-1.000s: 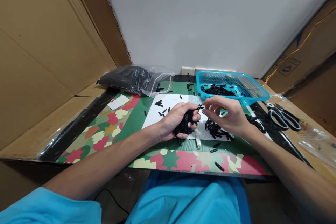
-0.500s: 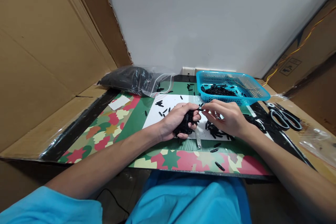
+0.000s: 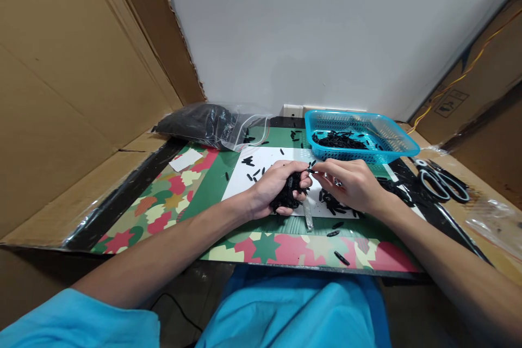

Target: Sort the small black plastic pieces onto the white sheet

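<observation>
- My left hand [image 3: 272, 187] is cupped tight around a bunch of black pieces [image 3: 286, 197].
- My right hand [image 3: 354, 186] pinches one black piece [image 3: 311, 171] at the bunch's one o'clock, over the white sheet [image 3: 265, 162].

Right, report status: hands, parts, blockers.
Left hand grip shut on black parts. Right hand pinching one part at the left fingers. Nothing between the hands.
</observation>
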The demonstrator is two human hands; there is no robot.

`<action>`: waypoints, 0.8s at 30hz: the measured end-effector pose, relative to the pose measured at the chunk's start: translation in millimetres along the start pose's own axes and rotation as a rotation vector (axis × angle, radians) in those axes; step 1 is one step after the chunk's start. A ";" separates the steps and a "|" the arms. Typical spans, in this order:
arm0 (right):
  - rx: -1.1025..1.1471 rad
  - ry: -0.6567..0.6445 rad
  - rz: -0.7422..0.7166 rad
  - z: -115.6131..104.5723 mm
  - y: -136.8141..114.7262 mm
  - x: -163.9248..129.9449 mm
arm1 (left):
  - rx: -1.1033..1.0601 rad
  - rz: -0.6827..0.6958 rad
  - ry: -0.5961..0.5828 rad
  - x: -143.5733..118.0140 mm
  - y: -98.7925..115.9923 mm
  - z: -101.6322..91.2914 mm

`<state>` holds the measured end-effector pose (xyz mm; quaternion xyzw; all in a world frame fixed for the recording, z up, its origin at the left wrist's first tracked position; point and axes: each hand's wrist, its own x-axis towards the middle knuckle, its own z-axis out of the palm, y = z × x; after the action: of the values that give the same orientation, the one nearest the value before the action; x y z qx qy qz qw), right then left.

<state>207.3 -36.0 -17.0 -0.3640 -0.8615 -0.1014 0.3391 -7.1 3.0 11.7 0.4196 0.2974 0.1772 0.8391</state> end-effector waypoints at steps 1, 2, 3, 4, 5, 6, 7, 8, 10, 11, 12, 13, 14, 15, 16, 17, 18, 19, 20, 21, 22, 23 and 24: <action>0.003 0.002 -0.001 0.1 0.0 -0.1 | 0.002 0.003 0.000 -0.1 0.0 0.2; 0.006 0.004 -0.002 0.1 -0.1 -0.1 | 0.004 0.005 0.001 -0.3 0.1 0.5; 0.008 0.004 0.000 0.1 -0.3 -0.2 | 0.005 0.005 0.002 -0.5 0.3 0.8; 0.008 0.004 0.002 0.1 -0.6 -0.3 | 0.004 0.004 0.003 -0.7 0.5 1.2; 0.005 0.004 0.006 0.1 -0.8 -0.4 | 0.002 0.003 0.006 -1.0 0.7 1.4; 0.000 0.002 0.011 0.2 -1.0 -0.4 | 0.001 0.001 0.008 -1.2 0.9 1.7; -0.004 0.001 0.013 0.3 -1.1 -0.5 | 0.001 -0.001 0.012 -1.5 1.1 1.9; -0.007 0.000 0.014 0.4 -1.2 -0.6 | 0.002 -0.005 0.017 -1.7 1.3 2.2; -0.008 -0.003 0.013 0.7 -1.2 -0.8 | 0.004 -0.011 0.028 -2.0 1.7 2.8; -0.006 -0.006 0.013 0.9 -1.2 -0.9 | 0.005 -0.016 0.033 -2.1 2.0 3.1; -0.002 -0.006 0.015 1.0 -1.2 -1.0 | 0.004 -0.021 0.036 -2.2 2.2 3.5; 0.003 -0.006 0.017 1.2 -1.2 -1.2 | 0.002 -0.025 0.038 -2.3 2.4 3.8; 0.010 -0.003 0.018 1.4 -1.3 -1.3 | 0.002 -0.028 0.039 -2.3 2.5 4.0; 0.019 0.001 0.018 1.7 -1.5 -1.5 | 0.002 -0.029 0.039 -2.3 2.6 4.1; 0.026 0.005 0.016 1.9 -1.7 -1.7 | 0.003 -0.028 0.039 -2.2 2.6 4.0; 0.032 0.008 0.013 2.2 -1.9 -2.0 | 0.005 -0.027 0.036 -2.1 2.5 3.9; 0.035 0.011 0.007 2.4 -2.1 -2.2 | 0.008 -0.026 0.032 -1.9 2.5 3.6; 0.035 0.013 0.002 2.6 -2.3 -2.4 | 0.011 -0.027 0.028 -1.8 2.4 3.3; 0.033 0.016 -0.002 2.7 -2.4 -2.6 | 0.014 -0.028 0.024 -1.6 2.3 3.0; 0.032 0.017 -0.004 2.7 -2.4 -2.8 | 0.015 -0.029 0.021 -1.5 2.3 2.6; 0.030 0.017 -0.005 2.7 -2.2 -3.0 | 0.016 -0.031 0.020 -1.4 2.3 2.4; 0.030 0.017 -0.004 2.6 -2.0 -3.2 | 0.016 -0.033 0.018 -1.3 2.3 2.1; 0.029 0.016 -0.003 2.4 -1.6 -3.2 | 0.015 -0.034 0.017 -1.2 2.3 2.0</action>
<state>206.5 -38.0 -20.8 -0.3569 -0.8608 -0.0920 0.3511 -6.8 2.5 15.0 0.4191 0.3127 0.1643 0.8364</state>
